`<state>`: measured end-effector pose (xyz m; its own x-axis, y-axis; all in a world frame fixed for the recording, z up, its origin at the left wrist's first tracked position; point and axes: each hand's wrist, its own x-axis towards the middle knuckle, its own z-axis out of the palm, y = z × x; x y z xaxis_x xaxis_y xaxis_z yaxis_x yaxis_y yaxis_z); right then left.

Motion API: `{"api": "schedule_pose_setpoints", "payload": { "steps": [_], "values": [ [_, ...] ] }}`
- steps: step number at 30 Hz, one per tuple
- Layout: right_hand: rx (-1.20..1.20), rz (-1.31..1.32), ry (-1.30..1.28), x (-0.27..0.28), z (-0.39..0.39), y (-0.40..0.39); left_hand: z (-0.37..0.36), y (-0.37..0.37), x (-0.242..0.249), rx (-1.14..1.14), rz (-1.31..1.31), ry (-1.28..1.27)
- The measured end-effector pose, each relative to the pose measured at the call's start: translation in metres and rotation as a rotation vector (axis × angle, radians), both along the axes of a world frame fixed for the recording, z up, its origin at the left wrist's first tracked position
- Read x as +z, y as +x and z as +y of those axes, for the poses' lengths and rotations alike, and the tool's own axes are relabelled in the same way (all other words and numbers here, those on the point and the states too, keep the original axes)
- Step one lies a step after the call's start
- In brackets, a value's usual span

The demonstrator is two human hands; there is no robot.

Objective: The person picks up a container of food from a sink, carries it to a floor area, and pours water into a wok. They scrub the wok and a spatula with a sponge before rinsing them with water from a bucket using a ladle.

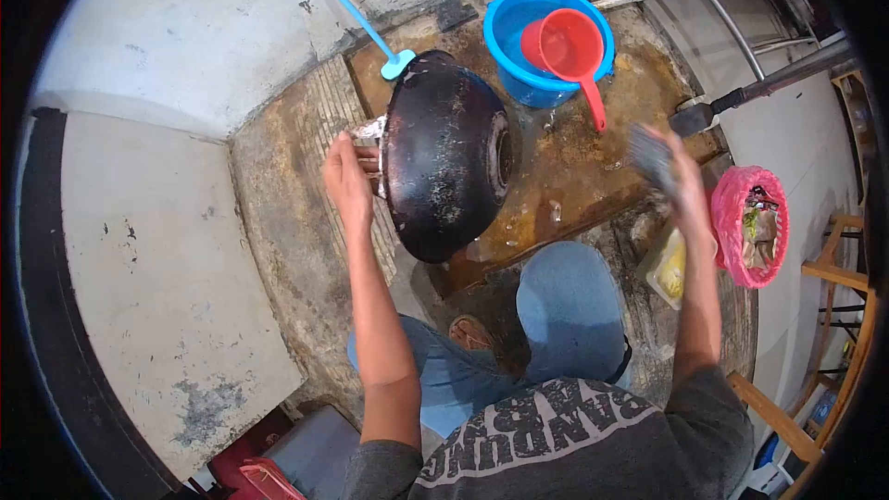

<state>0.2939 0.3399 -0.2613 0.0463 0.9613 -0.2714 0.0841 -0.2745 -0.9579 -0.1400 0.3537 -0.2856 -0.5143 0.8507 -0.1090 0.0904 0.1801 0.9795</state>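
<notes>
A crouching person's left hand (352, 181) grasps a blackened wok (444, 157) at its rim side, the pan tilted up with its base facing the right hand (683, 181), which clutches a blurred grey pad (654, 159). Beyond and between both grips, a red dipper (567, 44) sits in a blue basin (546, 93).
</notes>
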Motion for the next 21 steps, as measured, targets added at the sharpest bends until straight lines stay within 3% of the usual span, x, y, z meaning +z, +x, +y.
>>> {"api": "schedule_pose_setpoints", "payload": {
  "steps": [1,3,5,6,7,10,11,14,16,17,20,21],
  "values": [
    [0.103,0.127,0.028,-0.004,0.019,-0.040,0.001,0.004,-0.001,0.013,-0.060,0.022],
    [0.271,-0.045,0.349,-0.028,0.061,-0.122,0.003,0.012,0.009,-0.060,-0.203,0.140],
    [0.325,-0.111,0.548,-0.027,0.081,-0.204,0.008,0.014,0.003,0.033,-0.361,0.119],
    [0.364,-0.292,0.954,-0.042,0.091,-0.232,0.008,0.020,0.003,0.083,-0.439,0.118],
    [0.359,-0.395,1.132,-0.036,0.085,-0.252,0.009,0.023,-0.003,0.200,-0.352,0.116],
    [0.569,-0.303,1.434,-0.040,0.063,-0.287,0.006,0.008,-0.015,0.310,-0.173,0.190],
    [0.645,-0.322,1.467,-0.041,0.062,-0.289,0.004,0.004,-0.019,0.296,-0.145,0.198],
    [0.367,-0.372,1.115,-0.038,0.103,-0.291,0.001,-0.001,-0.021,0.254,-0.048,0.214],
    [0.274,-0.424,0.420,-0.030,0.144,-0.284,-0.001,0.007,-0.012,0.235,0.016,0.217],
    [0.309,-0.425,0.350,-0.027,0.148,-0.279,0.001,0.005,-0.018,0.208,0.056,0.218],
    [0.392,-0.305,0.999,-0.038,0.093,-0.313,0.013,0.007,-0.019,0.240,-0.350,0.180],
    [0.428,-0.372,1.160,-0.037,0.078,-0.318,0.016,0.009,-0.018,0.167,-0.326,0.264]
  ]
}}
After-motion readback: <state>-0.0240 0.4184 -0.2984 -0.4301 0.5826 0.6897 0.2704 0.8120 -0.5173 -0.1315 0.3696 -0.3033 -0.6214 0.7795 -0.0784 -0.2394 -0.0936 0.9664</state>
